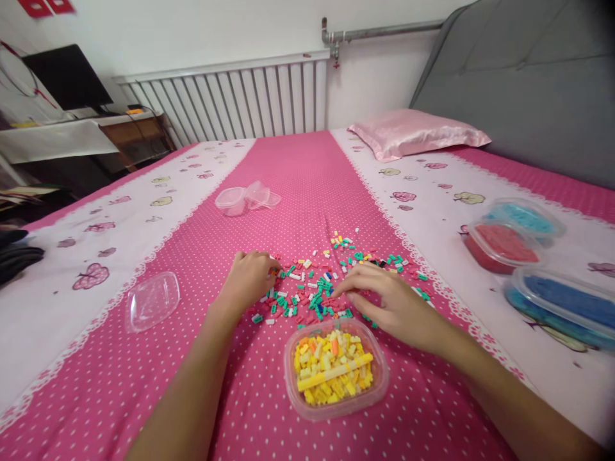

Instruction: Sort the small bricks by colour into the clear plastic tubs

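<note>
Many small building bricks point(317, 291) in green, red, white and a few other colours lie scattered on the pink bedspread. At the pile's left edge, my left hand point(250, 276) is closed, its fingers curled down beside an orange piece; what they hold, if anything, is hidden. Over the right side of the pile reaches my right hand point(382, 298), open, with fingers apart and fingertips close to green and blue bricks. Just in front of the pile stands a clear plastic tub point(336, 413) of yellow bricks with a few orange ones. A long yellow stick of joined bricks point(335, 372) rests on top.
On the right stand lidded tubs of red point(502, 246), dark blue point(569, 307) and light blue bricks point(523, 218). A clear lid point(152, 301) lies at the left, and several more clear lids or tubs point(247, 197) lie farther back. A pink pillow point(416, 131) is at the far right.
</note>
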{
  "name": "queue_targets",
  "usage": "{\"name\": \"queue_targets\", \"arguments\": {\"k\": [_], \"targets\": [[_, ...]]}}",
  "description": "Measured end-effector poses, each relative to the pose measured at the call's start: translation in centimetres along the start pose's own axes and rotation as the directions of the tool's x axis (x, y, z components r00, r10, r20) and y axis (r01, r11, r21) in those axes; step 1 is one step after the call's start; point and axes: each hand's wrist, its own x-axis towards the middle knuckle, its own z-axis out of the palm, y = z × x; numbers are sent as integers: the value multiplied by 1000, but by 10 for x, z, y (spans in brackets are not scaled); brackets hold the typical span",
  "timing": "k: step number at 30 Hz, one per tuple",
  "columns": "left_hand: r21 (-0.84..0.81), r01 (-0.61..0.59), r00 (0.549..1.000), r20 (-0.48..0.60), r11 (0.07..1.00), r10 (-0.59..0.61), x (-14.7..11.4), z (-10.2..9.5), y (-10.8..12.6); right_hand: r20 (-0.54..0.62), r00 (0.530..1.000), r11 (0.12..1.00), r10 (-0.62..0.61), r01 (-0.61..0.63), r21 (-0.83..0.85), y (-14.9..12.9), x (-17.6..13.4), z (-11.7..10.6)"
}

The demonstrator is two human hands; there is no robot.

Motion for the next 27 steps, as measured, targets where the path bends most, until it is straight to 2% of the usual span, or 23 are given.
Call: {"name": "queue_targets", "arguments": {"k": [7,13,16,20,23,25,27], "targets": [[-24,27,999,-29,999,-28,-1,-4,1,-30,1000,1000,-11,11,-7,7,1,1],[-40,80,997,23,996,-79,-2,-18,3,-183,983,997,8,-23,-76,23,4,2],[-26,85,995,-50,996,-87,-5,-21,1,-264,964,996,7,-31,-87,30,4,3],[-107,75,981,-171,991,-93,-12,-27,1,-323,946,989,-25,-23,-144,37,3,7],[-303,-19,984,-172,953,-35,-26,-39,15,-381,922,985,-72,6,-173,43,2,10],[-457,-139,986,-147,878,80,-41,-48,32,-428,899,984,-89,13,-176,47,1,12],[-516,-249,969,-123,820,216,-56,-54,53,-470,879,986,-84,7,-164,48,-1,14]]}}
